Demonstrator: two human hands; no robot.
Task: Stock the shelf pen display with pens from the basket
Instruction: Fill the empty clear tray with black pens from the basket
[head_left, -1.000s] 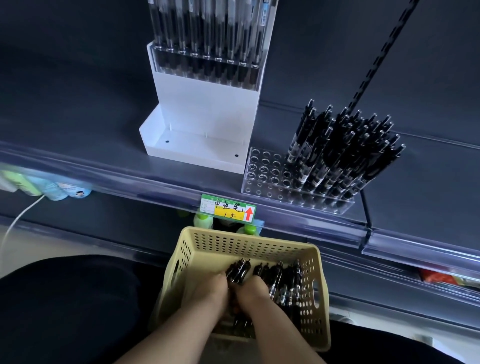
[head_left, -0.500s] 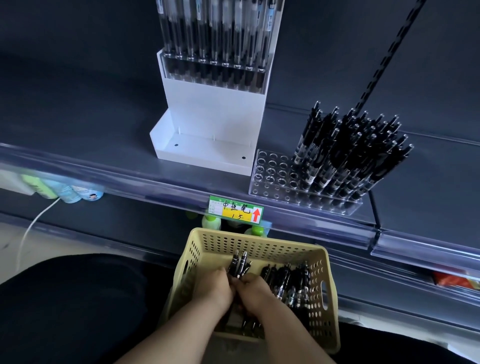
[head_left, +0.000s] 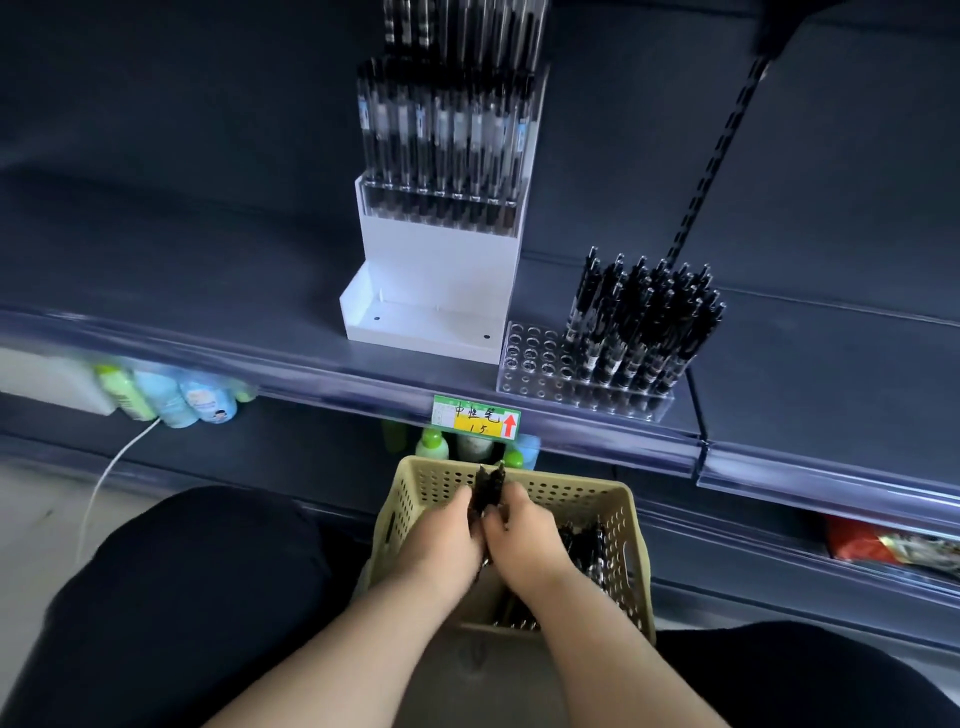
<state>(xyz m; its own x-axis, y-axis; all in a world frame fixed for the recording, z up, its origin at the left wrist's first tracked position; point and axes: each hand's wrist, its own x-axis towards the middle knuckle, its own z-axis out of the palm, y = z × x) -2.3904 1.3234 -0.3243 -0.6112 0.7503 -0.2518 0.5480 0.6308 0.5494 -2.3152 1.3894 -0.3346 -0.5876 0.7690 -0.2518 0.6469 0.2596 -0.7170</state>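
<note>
A yellow perforated basket (head_left: 628, 545) sits low in the middle, with loose black pens (head_left: 584, 545) in its right half. My left hand (head_left: 441, 540) and my right hand (head_left: 524, 540) meet inside it and together grip a small bundle of black pens (head_left: 488, 488) whose ends stick up above the far rim. On the shelf above stands a clear holed pen display (head_left: 535, 364). Its right side is packed with upright black pens (head_left: 644, 322); the left holes are bare.
A white stand (head_left: 436, 280) full of clear-barrelled pens is left of the display. A green and yellow price tag (head_left: 475, 421) hangs on the shelf rail. Bottles (head_left: 176, 397) lie on the lower shelf, a white cable (head_left: 111, 473) hangs left, red packets (head_left: 893, 545) lie right.
Both hands have lifted the gathered bundle of pens higher, so its ends now rise above the basket's far rim. The view has tilted and drawn closer.
</note>
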